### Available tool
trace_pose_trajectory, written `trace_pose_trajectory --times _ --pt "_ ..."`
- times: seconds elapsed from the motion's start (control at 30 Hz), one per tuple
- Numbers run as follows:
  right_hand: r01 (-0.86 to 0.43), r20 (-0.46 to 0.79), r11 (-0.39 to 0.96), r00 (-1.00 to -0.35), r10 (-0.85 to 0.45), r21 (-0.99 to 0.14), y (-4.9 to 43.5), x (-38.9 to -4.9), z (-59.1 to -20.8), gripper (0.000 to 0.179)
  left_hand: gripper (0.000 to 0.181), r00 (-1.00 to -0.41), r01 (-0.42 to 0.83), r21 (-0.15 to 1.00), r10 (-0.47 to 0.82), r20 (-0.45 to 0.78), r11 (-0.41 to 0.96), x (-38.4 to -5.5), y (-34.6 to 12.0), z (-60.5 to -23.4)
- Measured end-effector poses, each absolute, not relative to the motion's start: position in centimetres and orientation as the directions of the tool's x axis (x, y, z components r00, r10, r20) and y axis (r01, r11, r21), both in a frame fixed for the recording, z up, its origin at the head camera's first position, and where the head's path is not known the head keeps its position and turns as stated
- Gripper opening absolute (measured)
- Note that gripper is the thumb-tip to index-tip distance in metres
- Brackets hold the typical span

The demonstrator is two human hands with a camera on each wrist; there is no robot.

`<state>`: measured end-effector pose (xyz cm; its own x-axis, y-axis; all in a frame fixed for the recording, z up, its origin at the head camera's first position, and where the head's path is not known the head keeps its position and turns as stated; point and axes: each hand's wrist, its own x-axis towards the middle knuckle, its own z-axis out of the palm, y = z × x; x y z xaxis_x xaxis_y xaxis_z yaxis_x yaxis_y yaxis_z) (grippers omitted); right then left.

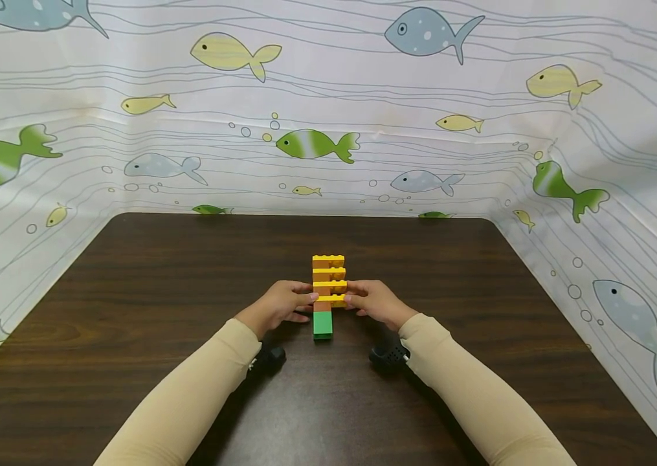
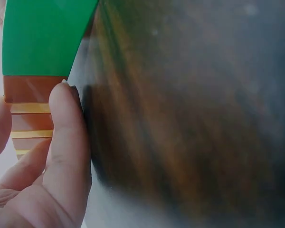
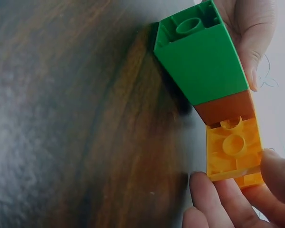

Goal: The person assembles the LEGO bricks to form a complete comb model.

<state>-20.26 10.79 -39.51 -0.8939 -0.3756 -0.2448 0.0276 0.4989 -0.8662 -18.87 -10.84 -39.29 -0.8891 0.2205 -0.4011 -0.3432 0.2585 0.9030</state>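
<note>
Both hands hold a stack of toy building bricks over the middle of the table. A tall green brick (image 1: pixel 323 322) forms its near end, hollow underside facing out in the right wrist view. Beyond it, orange-brown bricks (image 2: pixel 31 89) alternate with longer yellow bricks (image 3: pixel 234 147) that stick out to the right. My left hand (image 1: pixel 281 304) grips the stack from the left, thumb and fingers on either side of the brown part just past the green. From the right, my right hand (image 1: pixel 380 303) pinches the jutting end of the nearest yellow brick between thumb and fingers.
The dark wood-grain table (image 1: pixel 159 272) spreads around the hands. A white curtain with printed fish (image 1: pixel 328 84) encloses its back and sides. Dark wrist devices (image 1: pixel 389 356) hang beneath both cream sleeves (image 1: pixel 474 388), close over the tabletop.
</note>
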Motion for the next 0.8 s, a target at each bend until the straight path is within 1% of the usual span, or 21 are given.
trace_pose_trajectory --times 0.17,0.47,0.8 --pt "0.024 -0.242 0.512 -0.900 -0.362 -0.858 10.76 -20.24 -39.46 0.047 0.053 -0.892 -0.340 0.900 0.211 -0.400 0.272 -19.11 -10.76 -39.32" --pt "0.006 -0.224 0.533 -0.911 -0.346 -0.846 10.80 -20.31 -39.49 0.046 0.052 -0.899 -0.312 0.889 0.198 -0.391 0.336 -19.47 -10.43 -38.98" --pt "-0.002 -0.216 0.519 -0.908 -0.359 -0.855 10.98 -20.47 -39.66 0.042 0.052 -0.896 -0.327 0.883 0.186 -0.403 0.337 -19.43 -10.13 -38.56"
